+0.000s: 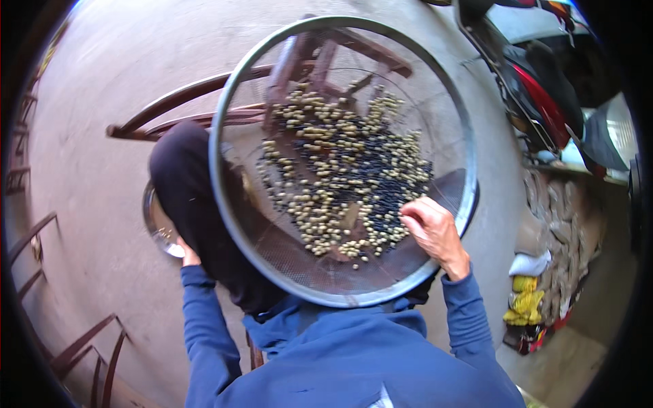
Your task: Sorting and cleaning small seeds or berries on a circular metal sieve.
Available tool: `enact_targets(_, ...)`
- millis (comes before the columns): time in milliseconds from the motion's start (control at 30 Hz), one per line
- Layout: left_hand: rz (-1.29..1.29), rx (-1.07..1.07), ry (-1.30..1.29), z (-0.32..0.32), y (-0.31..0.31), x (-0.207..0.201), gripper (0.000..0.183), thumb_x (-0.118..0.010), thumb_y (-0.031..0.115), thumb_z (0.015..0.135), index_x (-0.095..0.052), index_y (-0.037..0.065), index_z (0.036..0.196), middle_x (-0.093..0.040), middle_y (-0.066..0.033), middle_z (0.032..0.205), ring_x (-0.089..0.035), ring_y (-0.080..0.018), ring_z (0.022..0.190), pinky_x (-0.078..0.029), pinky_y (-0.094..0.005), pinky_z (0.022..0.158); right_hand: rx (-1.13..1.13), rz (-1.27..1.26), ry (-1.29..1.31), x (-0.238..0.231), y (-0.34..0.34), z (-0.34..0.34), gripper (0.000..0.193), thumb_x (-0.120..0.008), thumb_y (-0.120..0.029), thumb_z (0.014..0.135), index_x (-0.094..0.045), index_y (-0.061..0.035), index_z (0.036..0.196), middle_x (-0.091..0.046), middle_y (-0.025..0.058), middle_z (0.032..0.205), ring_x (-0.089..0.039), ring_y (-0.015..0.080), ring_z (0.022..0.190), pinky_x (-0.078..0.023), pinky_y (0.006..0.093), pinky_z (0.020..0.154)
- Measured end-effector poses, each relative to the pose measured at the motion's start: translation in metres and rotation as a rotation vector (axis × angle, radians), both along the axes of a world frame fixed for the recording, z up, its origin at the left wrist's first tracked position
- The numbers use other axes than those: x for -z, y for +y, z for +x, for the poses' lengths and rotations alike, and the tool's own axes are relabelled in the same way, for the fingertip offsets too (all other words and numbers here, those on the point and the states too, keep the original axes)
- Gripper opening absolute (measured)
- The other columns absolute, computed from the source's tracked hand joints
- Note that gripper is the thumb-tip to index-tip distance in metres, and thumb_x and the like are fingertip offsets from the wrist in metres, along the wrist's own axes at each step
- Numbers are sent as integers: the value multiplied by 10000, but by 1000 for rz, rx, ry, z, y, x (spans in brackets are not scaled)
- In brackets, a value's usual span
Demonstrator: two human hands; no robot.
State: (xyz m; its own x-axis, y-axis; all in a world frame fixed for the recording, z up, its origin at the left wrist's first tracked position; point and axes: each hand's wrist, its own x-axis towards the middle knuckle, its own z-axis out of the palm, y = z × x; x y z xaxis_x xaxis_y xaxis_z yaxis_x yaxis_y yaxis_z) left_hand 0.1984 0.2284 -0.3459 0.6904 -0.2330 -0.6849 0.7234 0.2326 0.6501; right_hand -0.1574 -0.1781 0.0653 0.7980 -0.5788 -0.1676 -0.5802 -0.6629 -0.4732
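A wide round sieve [239, 76] with a metal rim and see-through mesh rests across my lap. Pale green beans [320, 221] and dark ones [371, 180] lie mixed over the middle of its mesh. Above the right edge of the beans is my right hand [434, 230], thumb and fingertips pinched together; whatever they hold is too small to make out. Down beside my left knee, my left hand [190, 253] is at the edge of a round metal bowl [148, 212]. My leg partly covers that bowl, which has a few small pale bits in it. The left fingers are mostly hidden.
A dark wooden chair or stool [170, 98] stands in front, partly seen through the mesh. A red and black motorbike [544, 102] is at the upper right. Stacked sacks [561, 231] and yellow bags [525, 302] are below it. Wooden chair parts [81, 347] line the left.
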Motion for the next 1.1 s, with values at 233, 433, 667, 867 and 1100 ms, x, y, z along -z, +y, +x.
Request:
enact_targets(233, 119, -260, -273, 45, -8, -162, 323, -528, 282, 1065, -658, 9, 1180, -720, -93, 1103, -694, -206, 1013, -580, -348, 890, -200, 6, 5, 8, 3, 13, 143, -743, -88, 842, -673, -79, 966, -661, 78, 896, -693, 280, 800, -569, 388, 699)
enact_targets(433, 128, -298, -709, 2, -79, -347, 309, -482, 259, 1093, -668, 18, 1148, -725, -97, 1073, -703, -201, 965, -591, -318, 832, -269, 83, -102, 33, 15, 41, 183, -764, -127, 840, -660, -89, 986, -639, 82, 912, -683, 296, 806, -565, 403, 698)
enact_targets(667, -502, 81, -625, -82, -202, -415, 299, -480, 281, 1104, -646, 32, 1108, -671, -86, 1048, -628, -175, 921, -540, -306, 772, -388, 72, -134, 56, 41, 75, 225, -761, -154, 832, -639, -100, 1012, -629, 91, 920, -686, 304, 821, -567, 422, 680)
enact_targets(867, -604, 70, 77, -145, -256, -411, 191, -545, 254, 1070, -632, 84, 1070, -663, -35, 959, -625, -151, 827, -523, -308, 722, -236, 43, -79, 53, 15, 46, 85, -702, -108, 844, -653, -91, 911, -641, 93, 846, -687, 302, 799, -566, 413, 683)
enact_targets(1100, -513, 98, 221, -192, -241, -376, 173, -549, 247, 1063, -643, 102, 1044, -670, -11, 945, -636, -145, 818, -538, -300, 700, -323, 29, -19, 55, 37, 45, 122, -729, -173, 860, -639, -105, 905, -615, 95, 858, -692, 306, 795, -574, 424, 672)
